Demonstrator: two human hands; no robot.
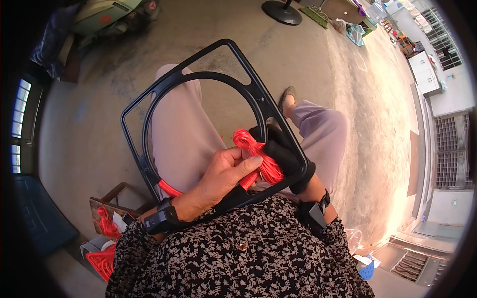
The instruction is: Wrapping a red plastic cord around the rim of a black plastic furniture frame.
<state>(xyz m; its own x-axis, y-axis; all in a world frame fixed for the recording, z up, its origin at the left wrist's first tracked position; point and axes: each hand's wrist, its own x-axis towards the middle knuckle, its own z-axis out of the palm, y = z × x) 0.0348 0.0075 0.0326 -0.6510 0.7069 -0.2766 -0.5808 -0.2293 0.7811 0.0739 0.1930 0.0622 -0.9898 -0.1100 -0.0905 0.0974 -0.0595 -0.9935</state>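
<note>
A black frame [255,79], a rounded rectangle with a round ring inside it, rests across my lap, tilted. My left hand [223,174] pinches a bundle of red cord [266,166], tied at its middle, with the thumb on top. Tight turns of red cord [169,187] cover part of the ring at the lower left, and more wraps show just under the bundle. My right hand [285,156] wears a black glove and grips the ring's right side; its fingertips are mostly hidden behind the bundle and the frame.
A small wooden stool or box [107,213] stands at my left, with loose red cord [106,222] on it and a red basket [102,263] below. A round black stand base [281,12] and a green broom [314,17] are farther off. A scooter [107,17] is at far left.
</note>
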